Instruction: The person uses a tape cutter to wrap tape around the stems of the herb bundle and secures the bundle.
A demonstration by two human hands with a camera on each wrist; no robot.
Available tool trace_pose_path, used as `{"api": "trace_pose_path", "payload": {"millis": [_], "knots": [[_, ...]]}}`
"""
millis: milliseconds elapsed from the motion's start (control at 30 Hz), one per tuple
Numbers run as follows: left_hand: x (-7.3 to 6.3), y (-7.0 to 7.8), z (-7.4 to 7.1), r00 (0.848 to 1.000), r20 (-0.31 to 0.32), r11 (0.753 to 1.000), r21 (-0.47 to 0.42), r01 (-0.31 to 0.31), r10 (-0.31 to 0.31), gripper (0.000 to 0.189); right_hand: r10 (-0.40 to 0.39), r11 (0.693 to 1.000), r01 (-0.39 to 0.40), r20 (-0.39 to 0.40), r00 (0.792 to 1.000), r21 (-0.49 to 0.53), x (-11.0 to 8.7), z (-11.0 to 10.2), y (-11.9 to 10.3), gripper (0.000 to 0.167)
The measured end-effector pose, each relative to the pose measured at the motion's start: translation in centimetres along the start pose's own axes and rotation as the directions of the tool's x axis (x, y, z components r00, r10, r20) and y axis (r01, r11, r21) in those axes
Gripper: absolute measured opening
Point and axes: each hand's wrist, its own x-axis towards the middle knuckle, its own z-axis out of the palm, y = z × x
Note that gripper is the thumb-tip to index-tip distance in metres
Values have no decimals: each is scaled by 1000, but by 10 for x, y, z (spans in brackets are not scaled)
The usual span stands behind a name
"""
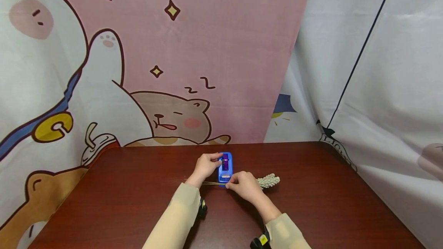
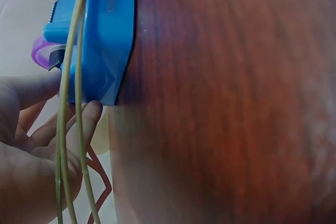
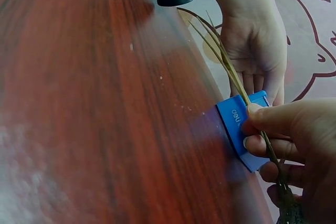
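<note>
A blue tape dispenser (image 1: 225, 175) with a purple roll (image 1: 225, 161) stands towards the back of the table. My left hand (image 1: 205, 167) grips its far end, thumb by the roll and fingers along the side in the left wrist view. My right hand (image 1: 246, 186) is at the dispenser's near end, pinching several thin dried stems (image 3: 235, 80) between thumb and fingers. These stems run leftward across the front of the dispenser, under the left wrist. Their pale, knobbly flower head (image 1: 269, 181) sticks out to the right, partly hidden by the right hand.
The dark reddish wooden table (image 1: 332, 203) spreads around both hands. A pink and white cartoon curtain (image 1: 235, 49) hangs behind its far edge, with pale cloth on the right. Both wrists carry dark cameras (image 1: 257, 242) below the sleeves.
</note>
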Motion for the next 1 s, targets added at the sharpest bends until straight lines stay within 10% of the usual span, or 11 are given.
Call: {"api": "trace_pose_path", "payload": {"millis": [1000], "knots": [[2, 7, -2, 1000, 21, 995, 97, -19, 17, 28, 15, 999, -17, 52, 999, 49, -2, -18, -9, 12]]}}
